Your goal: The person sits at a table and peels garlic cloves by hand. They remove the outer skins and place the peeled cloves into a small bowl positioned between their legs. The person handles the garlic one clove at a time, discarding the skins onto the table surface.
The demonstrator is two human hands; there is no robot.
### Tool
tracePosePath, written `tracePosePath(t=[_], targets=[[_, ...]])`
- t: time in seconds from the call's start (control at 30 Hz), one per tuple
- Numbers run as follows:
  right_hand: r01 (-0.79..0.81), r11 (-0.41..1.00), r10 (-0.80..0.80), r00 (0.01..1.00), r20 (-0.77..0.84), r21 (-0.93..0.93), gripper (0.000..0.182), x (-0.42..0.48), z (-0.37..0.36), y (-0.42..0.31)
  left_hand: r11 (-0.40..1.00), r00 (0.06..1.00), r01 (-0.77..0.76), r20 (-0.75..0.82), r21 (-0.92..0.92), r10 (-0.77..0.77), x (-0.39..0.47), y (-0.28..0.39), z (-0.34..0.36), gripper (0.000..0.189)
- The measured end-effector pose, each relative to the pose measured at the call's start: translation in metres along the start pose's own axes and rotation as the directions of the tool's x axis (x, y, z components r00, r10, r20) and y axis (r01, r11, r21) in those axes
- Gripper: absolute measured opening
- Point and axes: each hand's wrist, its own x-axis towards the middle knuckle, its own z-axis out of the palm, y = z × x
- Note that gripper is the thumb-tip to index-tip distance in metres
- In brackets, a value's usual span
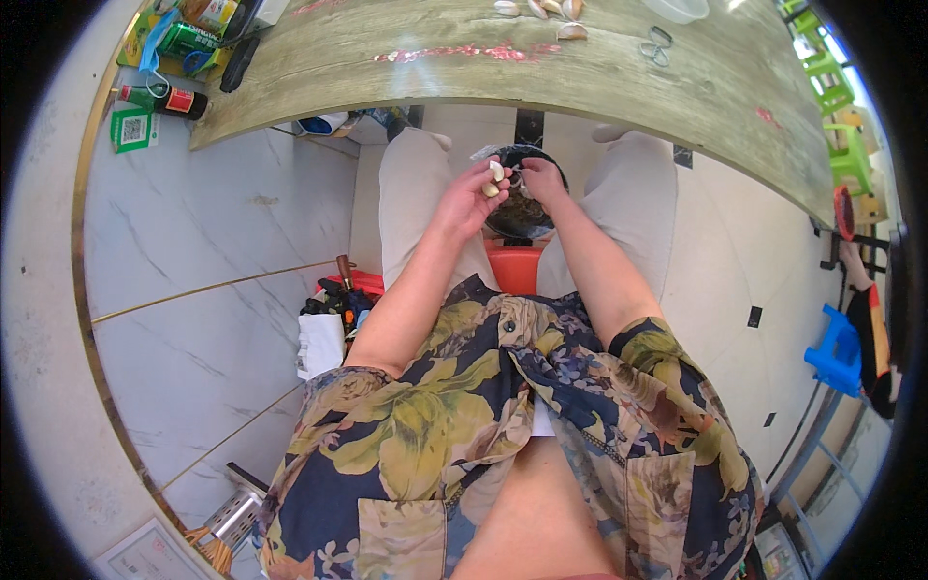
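Two pale garlic cloves [496,171] rest in the fingers of my left hand [464,201], which is palm up between my knees. Close to its right, my right hand [542,180] has its fingers curled in, with a whitish scrap by the fingertips. Whether it grips that scrap is too small to tell. Below both hands stands a dark round bin [523,217] with brownish litter inside; my hands partly cover it. On the tabletop ahead lie several unpeeled garlic cloves [572,31].
The wooden table [464,80] has its near edge just beyond my hands. A clear plastic bowl [678,7] and a metal clip [657,47] sit on it. Bottles [163,99] and a green can [190,40] stand left. A blue stool [834,351] is at right.
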Motion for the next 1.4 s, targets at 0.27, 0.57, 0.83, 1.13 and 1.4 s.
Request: tracePosePath(t=[0.27,0.57,0.83,1.13,1.4], targets=[[-0.128,0.978,0.130,0.991,-0.004,0.165,0.031,-0.009,-0.008,-0.022,1.000,1.000,-0.015,-0.015,-0.010,0.014,0.001,0.002,-0.002,0.031],[0.051,0.988,-0.070,0.990,0.126,0.149,0.029,-0.015,-0.024,-0.023,1.000,1.000,0.003,0.002,0.011,-0.003,0.005,-0.001,-0.008,0.025],[-0.257,0.820,0.125,0.952,0.278,0.511,0.035,-0.037,-0.029,-0.070,1.000,0.999,0.010,-0.052,0.018,-0.009,0.008,-0.006,-0.014,0.020],[-0.273,0.798,0.109,0.942,0.318,0.537,0.026,-0.044,-0.045,-0.081,0.999,0.995,0.054,-0.088,0.004,-0.053,0.009,-0.005,-0.023,0.017],[-0.130,0.916,0.047,0.975,0.219,0.380,0.016,-0.034,-0.037,-0.061,1.000,1.000,0.013,-0.024,-0.008,-0.014,0.012,-0.006,-0.025,0.023]])
